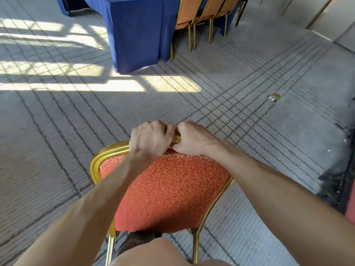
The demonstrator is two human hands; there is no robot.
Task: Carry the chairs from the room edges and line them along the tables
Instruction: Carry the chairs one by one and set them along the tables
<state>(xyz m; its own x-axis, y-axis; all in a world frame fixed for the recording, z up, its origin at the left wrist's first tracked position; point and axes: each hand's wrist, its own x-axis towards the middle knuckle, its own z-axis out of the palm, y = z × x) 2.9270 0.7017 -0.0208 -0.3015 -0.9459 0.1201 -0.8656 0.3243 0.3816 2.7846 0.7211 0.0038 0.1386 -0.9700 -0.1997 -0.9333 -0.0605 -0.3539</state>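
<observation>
both hands are on the carried chair (169, 189): the left hand (148, 140) and the right hand (194, 138) sit side by side, knuckles almost touching, each grip curled tight round the gold top rail (177, 138) at the middle of the backrest. the chair is close in front of the person, over the near middle of the carpeted floor (57, 131), well apart from the blue-draped desk (138, 35) at the far edge. its feet are out of view, so i cannot tell whether it is lifted or resting.

judging by the task, the step in hand is the carry to the desk. with both grips bunched at the centre, the chair is likely to swing or twist; spreading the hands toward the rail's corners would probably steady it. it seems best to keep the legs clear of the carpet, approach along the desk's right side, and set the chair down just beside the nearest chair of the row, back in line with theirs and seat toward the cloth, without catching the drape.

counted: one chair in hand; three chairs (189, 10) lined along the desk's right side; one desk for certain, with more blue cloth (76, 4) at the far left that may be a second; one small metal plate (274, 96) in the floor to the right.
</observation>
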